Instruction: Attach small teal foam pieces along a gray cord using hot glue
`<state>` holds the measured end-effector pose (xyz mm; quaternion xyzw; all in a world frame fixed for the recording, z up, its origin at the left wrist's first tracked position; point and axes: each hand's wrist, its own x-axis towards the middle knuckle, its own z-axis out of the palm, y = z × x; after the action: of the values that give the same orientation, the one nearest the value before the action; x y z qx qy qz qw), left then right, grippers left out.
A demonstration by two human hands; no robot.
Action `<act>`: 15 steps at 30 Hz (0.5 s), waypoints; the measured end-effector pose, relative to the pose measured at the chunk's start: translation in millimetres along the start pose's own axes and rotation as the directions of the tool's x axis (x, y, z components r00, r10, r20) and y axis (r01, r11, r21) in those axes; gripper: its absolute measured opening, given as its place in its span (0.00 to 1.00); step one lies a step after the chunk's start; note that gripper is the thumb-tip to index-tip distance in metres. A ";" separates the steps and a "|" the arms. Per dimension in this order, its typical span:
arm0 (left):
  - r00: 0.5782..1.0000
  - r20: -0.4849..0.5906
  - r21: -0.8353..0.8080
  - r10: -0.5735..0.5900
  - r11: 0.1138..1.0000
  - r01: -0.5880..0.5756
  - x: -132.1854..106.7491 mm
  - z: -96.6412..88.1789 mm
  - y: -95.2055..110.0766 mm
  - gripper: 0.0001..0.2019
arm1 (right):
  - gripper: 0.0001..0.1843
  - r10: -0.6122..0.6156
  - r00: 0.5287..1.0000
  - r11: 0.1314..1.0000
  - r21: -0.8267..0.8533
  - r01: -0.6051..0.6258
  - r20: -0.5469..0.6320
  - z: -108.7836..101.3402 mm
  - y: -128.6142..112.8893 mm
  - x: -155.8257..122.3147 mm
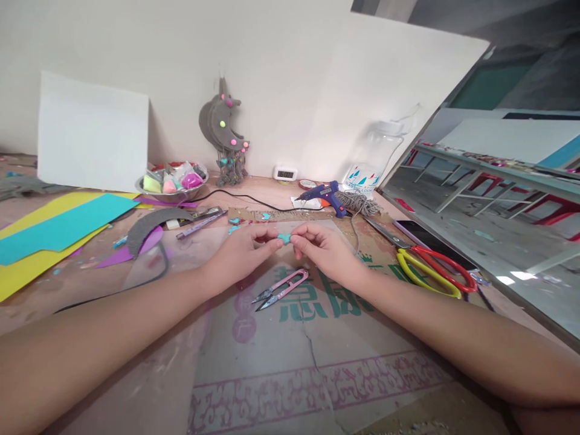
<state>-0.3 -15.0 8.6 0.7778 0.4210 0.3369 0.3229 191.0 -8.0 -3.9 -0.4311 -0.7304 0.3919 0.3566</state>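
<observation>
My left hand (pixel 247 249) and my right hand (pixel 319 248) meet at the middle of the table. Both pinch a small teal felt piece (pixel 284 238) between fingertips, just above a flattened cardboard sheet (pixel 312 338). Pink thread snips (pixel 281 289) lie on the cardboard just below my hands. More teal scraps (pixel 234 228) lie beyond my left hand.
A blue glue gun (pixel 325 194) and grey yarn (pixel 362 205) lie behind my right hand. Red and yellow scissors (pixel 430 269) and a phone (pixel 419 235) rest at right. Teal and yellow sheets (pixel 54 232), a bowl of supplies (pixel 174 181) and a grey felt moon (pixel 222 130) sit left and back.
</observation>
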 end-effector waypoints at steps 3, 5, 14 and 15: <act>0.996 -0.045 -0.025 -0.071 0.997 0.070 0.3 -0.3 0.1 0.14 | 0.13 -0.082 0.996 0.993 -0.089 0.078 -0.038 -6.4 -7.3 2.1; 0.993 -0.073 -0.051 -0.091 0.995 0.087 0.7 0.2 -1.7 0.14 | 0.15 -0.181 0.968 0.975 -0.158 0.154 -0.176 -20.7 -18.8 6.2; 0.986 -0.101 -0.047 -0.130 0.991 0.126 1.9 2.8 -8.0 0.14 | 0.11 -0.155 0.879 0.920 -0.389 -0.038 -0.452 -123.7 -3.0 40.6; 0.986 -0.101 -0.047 -0.130 0.991 0.126 2.0 2.8 -8.2 0.14 | 0.14 -0.118 0.887 0.884 -0.455 -0.111 -0.447 -128.8 9.6 43.2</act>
<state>-0.9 -10.3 1.1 0.7238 0.4794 0.3641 0.3372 288.8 68.5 52.0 -0.5836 -0.6977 0.0895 0.4059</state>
